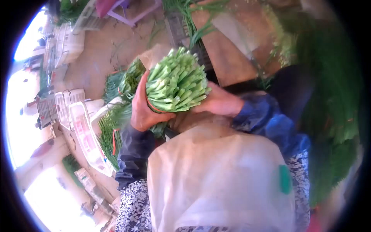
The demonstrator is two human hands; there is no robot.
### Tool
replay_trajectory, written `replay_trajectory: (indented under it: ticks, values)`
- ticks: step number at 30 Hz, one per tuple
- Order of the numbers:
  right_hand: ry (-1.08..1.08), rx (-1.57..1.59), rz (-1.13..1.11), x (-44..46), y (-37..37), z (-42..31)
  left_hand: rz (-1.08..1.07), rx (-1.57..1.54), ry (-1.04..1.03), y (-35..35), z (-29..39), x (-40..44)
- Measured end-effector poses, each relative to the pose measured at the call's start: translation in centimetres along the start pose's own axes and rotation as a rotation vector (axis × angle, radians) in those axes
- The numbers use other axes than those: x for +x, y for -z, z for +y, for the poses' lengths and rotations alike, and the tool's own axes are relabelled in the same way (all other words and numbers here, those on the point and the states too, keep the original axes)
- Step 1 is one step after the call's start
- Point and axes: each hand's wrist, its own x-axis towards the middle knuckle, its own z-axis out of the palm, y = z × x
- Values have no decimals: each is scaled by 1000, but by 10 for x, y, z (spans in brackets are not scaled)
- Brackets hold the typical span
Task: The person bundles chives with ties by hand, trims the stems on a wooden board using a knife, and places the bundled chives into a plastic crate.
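A thick bundle of green stalks is held up in front of my body, its pale cut ends facing up toward me. My left hand wraps round its left and lower side, the thumb along the edge. An orange band shows at the bundle's lower left, beside my left palm. At the lower right of the bundle is my right hand, pressed to its side, with the fingertips hidden behind the stalks.
More banded green bundles lie at the left, next to a white plastic crate. A brown board is ahead on the right, near loose green stalks. A large green heap fills the right side. A purple stool stands far ahead.
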Motion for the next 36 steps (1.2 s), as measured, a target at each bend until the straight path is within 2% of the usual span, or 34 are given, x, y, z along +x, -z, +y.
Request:
replay_trajectory:
  ticks: [2, 3, 5, 6, 8, 9, 10, 12, 16, 19, 21, 22, 25, 28, 30, 31, 33, 34, 36]
  values:
    - [146, -148, 38, -8, 16, -1, 0, 44, 30, -4, 5, 2]
    - [144, -128, 46, -13, 26, -3, 7, 66, -19, -5, 2, 6]
    - [-127, -8, 405, -21, 39, -7, -26, 31, 7, -4, -1, 10]
    - [-133, 7, 414, -23, 40, -5, -34, -12, 31, -5, -3, 12]
    - [270, 55, 556, -23, 40, -4, -51, 35, 4, -6, -4, 14]
    - [278, 157, 510, -24, 39, -14, -59, 36, 22, -6, -5, 15]
    - [275, 164, 518, -23, 40, -16, -65, 36, 40, -6, -6, 16]
    - [277, 101, 357, -22, 43, -18, -69, 97, 43, -6, -3, 19]
    - [257, 217, 349, -12, 43, -17, -73, 126, 37, -6, -14, 15]
    - [164, 216, 314, -11, 49, -27, -55, 131, 26, -9, -13, 16]
    - [24, 314, 266, -9, 54, -31, -36, 133, -31, -10, -11, 17]
    - [31, 316, 262, -7, 54, -32, -25, 134, -83, -10, -10, 18]
    - [21, 285, 250, -4, 53, -31, -28, 131, -71, -10, -7, 20]
    - [120, 185, 346, -4, 47, -22, -24, 137, -63, -12, -5, 21]
    - [316, -184, 549, -5, 44, -18, -29, 118, -18, -12, -2, 21]
    - [312, -186, 547, -7, 48, -22, -21, 88, -28, -13, -2, 21]
    - [269, -283, 870, -14, 66, -32, -19, 103, -24, -12, -2, 21]
    - [266, -284, 868, -16, 72, -30, -22, 121, -25, -12, -2, 21]
    - [262, -582, 714, -21, 77, -27, -19, 100, -42, -12, -4, 20]
